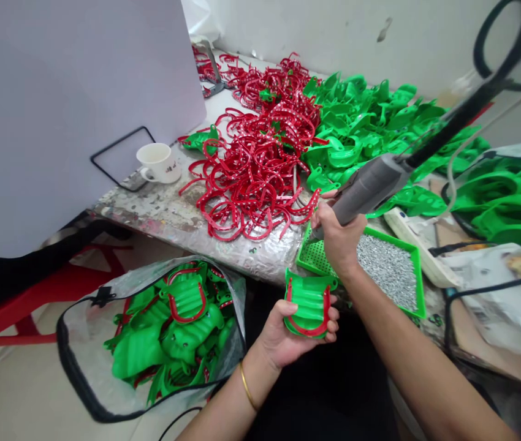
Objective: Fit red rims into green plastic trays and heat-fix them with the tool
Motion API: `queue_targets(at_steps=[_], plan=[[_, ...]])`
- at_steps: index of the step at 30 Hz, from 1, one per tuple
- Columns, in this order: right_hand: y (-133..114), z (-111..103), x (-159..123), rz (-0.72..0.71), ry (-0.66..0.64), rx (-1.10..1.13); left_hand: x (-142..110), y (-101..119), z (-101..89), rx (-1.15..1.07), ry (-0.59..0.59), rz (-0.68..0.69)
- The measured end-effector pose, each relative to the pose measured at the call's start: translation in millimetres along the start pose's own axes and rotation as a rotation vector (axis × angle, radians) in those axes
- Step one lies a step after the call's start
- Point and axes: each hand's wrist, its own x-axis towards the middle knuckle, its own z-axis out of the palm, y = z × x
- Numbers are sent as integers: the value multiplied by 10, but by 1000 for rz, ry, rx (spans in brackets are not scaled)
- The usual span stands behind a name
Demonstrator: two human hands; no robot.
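Many finished-looking green-and-red pieces (pixel 187 297) fill the clear bag (pixel 90 367) at my far left, its dark-edged mouth spread wide, probably so that things drop in easily. Past it, a white mug (pixel 162 165) stands upright on the worktable (pixel 159 211), apart from most of the clutter, perhaps to be safe from my elbows. Next comes a loose heap of red strips (pixel 260 159), likely set there for easy picking.

Low in front of me, my left hand (pixel 279 340) is half closed around a green piece with a red strip (pixel 309 300) along its curve. My thumb lies on its left edge and my fingertips wrap the right, a grip that I judge steadies it and leaves the inside face uncovered.

My right hand (pixel 341 236) is wrapped firmly around a grey tool (pixel 371 184), angled down over the perforated end of a green tray (pixel 420 282). The tray's raised rim seems meant to stop the small metal bits (pixel 387 269) scattering. Behind and further right, loose green parts (pixel 361 116) are heaped within reach.
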Motion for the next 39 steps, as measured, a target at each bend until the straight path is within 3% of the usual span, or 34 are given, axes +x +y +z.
queue_targets(at_steps=[6, 13, 21, 39], plan=[[-392, -10, 11, -36, 4, 111, 2, -12, 41, -10, 3, 12], [-740, -28, -414, 57, -105, 202, -14, -25, 60, 26, 1, 67], [-720, 34, -638, 152, -142, 188, -42, -31, 24, 29, 65, 112], [-572, 93, -745, 118, -87, 134, -33, -21, -37, 3, 129, 109]])
